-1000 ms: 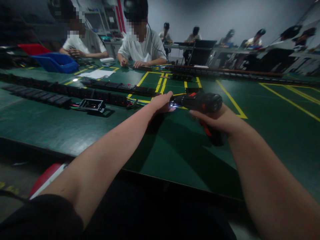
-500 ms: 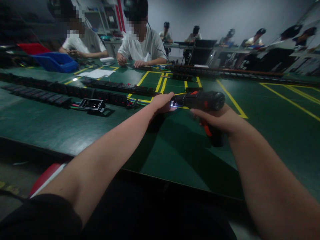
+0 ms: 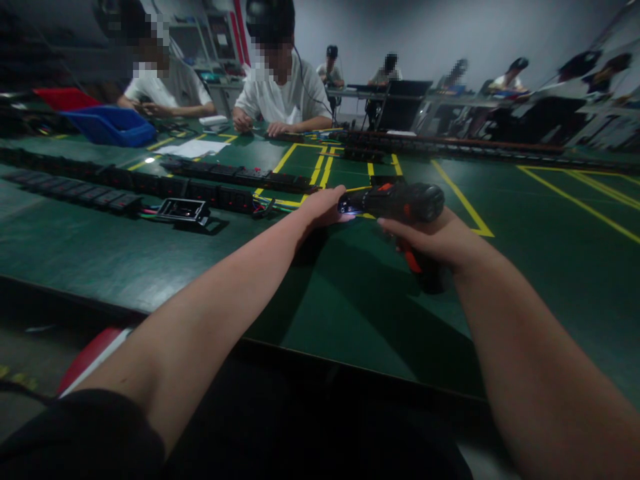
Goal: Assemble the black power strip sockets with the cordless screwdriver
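My right hand (image 3: 445, 233) is wrapped round the grip of a black and orange cordless drill (image 3: 400, 199), whose nose points left. My left hand (image 3: 327, 205) is closed at the drill's nose, around a small dark part with a lit, whitish spot beside it. Fingers and drill hide most of that part, so I cannot make out its kind. To the left of my left hand, a black rectangular frame (image 3: 183, 211) lies on the green table (image 3: 240, 240), joined by coloured wires to a strip of black modules (image 3: 75, 190).
More long black module strips (image 3: 200, 189) lie across the table's left side. A blue bin (image 3: 113, 125) and white paper (image 3: 195, 147) stand farther back. Two co-workers in white shirts (image 3: 285, 90) sit opposite. Yellow tape lines (image 3: 460, 193) mark the tabletop.
The drill and my right hand have shifted slightly left, bringing the nose closer over the part in my left hand. The lit markings there are more covered. My left hand stays almost still.
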### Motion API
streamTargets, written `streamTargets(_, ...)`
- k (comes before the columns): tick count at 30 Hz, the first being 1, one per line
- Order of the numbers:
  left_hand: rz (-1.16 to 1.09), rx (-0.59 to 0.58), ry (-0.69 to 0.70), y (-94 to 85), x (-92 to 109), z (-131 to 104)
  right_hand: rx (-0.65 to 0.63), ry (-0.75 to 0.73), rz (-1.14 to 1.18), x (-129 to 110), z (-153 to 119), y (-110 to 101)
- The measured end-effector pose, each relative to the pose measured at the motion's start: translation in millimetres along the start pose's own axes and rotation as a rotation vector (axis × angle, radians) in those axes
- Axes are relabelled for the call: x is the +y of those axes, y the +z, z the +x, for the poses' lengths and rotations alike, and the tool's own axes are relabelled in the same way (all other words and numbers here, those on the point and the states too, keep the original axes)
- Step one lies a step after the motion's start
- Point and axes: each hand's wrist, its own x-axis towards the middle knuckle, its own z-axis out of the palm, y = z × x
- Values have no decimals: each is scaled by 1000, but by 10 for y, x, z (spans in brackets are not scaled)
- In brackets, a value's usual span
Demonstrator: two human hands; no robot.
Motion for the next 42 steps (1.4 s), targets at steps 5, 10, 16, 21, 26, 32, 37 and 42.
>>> streamTargets(5, 3, 29, 2, 8, -24, -1, -5, -9, -5, 43, 27, 3)
streamTargets(10, 0, 36, -7, 24, -43, 11, 34, -57, -2, 119, 59, -11)
streamTargets(16, 12, 32, 33, 42, -40, 1, 64, -3, -28, 91, 39, -147)
streamTargets(21, -18, 43, 27, 37, -21, -23, 80, 15, 15, 41, 5, -150)
streamTargets(26, -56, 40, 5, 8, 3, -37, 99, -119, -139, -17, -25, -104)
streamTargets(32, -63, 16, -11, 20, -37, 12, 55, -326, -289, -53, -27, -123)
streamTargets(37, -55, 60, 48, 98, -118, 75, 139, -257, -126, -69, -101, -298)
streamTargets(42, -55, 69, 44, 117, -120, 53, 338, 60, 4, -188, -140, -505)
